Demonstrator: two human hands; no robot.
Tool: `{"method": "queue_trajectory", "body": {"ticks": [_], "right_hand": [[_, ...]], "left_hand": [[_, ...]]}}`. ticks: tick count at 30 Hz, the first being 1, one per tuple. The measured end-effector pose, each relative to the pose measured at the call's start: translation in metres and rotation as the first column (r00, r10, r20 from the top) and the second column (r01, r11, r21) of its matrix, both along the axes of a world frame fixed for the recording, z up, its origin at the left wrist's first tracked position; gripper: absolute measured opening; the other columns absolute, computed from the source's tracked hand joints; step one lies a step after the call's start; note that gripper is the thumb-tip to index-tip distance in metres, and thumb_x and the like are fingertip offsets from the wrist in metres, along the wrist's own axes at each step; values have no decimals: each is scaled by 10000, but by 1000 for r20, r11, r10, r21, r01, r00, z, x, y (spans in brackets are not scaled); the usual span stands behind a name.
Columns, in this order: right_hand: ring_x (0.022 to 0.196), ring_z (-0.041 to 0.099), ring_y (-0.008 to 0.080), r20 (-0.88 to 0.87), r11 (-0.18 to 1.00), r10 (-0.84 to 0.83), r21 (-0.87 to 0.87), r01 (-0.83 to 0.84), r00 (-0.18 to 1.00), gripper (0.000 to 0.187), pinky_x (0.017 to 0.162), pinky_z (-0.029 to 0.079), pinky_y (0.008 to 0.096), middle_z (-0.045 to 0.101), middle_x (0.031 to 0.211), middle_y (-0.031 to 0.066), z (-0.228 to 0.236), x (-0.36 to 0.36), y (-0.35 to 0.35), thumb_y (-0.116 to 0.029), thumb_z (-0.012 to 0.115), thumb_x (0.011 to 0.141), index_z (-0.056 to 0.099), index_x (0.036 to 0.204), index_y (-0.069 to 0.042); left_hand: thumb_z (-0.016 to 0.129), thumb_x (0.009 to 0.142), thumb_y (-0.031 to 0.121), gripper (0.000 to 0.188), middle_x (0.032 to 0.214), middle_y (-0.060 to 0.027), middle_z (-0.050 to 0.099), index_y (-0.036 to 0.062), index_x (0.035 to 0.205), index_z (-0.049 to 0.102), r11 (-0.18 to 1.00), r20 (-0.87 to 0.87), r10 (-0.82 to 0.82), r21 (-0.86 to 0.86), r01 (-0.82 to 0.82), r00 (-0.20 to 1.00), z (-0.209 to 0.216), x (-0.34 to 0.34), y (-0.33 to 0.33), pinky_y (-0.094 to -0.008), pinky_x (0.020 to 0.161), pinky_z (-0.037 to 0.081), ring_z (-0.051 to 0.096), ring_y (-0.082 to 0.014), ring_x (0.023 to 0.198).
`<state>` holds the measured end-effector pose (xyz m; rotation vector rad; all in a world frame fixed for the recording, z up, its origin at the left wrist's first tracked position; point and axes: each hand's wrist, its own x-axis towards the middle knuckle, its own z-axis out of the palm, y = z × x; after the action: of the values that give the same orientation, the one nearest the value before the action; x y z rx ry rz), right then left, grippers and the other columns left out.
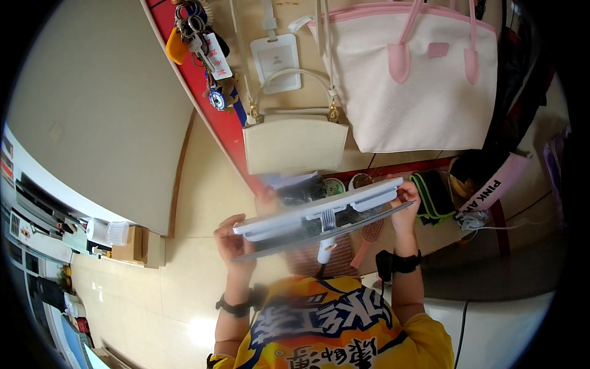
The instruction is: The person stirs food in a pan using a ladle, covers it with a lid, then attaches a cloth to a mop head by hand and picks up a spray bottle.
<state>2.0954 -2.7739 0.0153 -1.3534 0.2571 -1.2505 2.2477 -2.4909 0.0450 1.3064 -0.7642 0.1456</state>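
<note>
My left hand [236, 240] and my right hand [405, 206] grip opposite ends of a wide flat white panel [289, 218] with a thin grey plate [283, 247] along its near side. It is held edge-up in front of my chest, its right end farther away. White shelf-like parts [376, 202] show between panel and plate; its exact kind I cannot tell. Behind or below it are a white-handled tool [327, 247] with a dark cord, a pink hairbrush [367, 241] and a reddish ribbed surface [298, 261]. Both hands have fingers closed round the ends.
A cream handbag [295, 144], a white tote with pink handles [424, 86], a badge holder [275, 61] and a key bunch [196, 46] hang beyond. Black-green cloth [433, 197] lies at right, near a white cable [510, 227]. A cardboard box [129, 246] stands left.
</note>
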Motion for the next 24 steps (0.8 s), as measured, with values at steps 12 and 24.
{"method": "queue_trajectory", "body": {"ticks": [12,24], "right_hand": [[882,506,140,-108,999,-33,-34,29,994,281,770,399,255,528,942,69,-14,-2,-1,13,561,701,494,973,-8],[797,469,104,-36,996,91,-8,-92,995,277,711,385,224,500,860,34,-6,-6,3,-50,539,753,418,1002,-51]], "left_hand": [[503,784,25,287,954,-108,471,48,983,296,974,-235,-47,207,97,971,8,3,25,-203,582,432,527,-118,733],[523,709,-83,554,833,-95,510,27,1184,260,937,-130,-264,199,286,956,6,13,39,-246,627,467,526,-131,731]]}}
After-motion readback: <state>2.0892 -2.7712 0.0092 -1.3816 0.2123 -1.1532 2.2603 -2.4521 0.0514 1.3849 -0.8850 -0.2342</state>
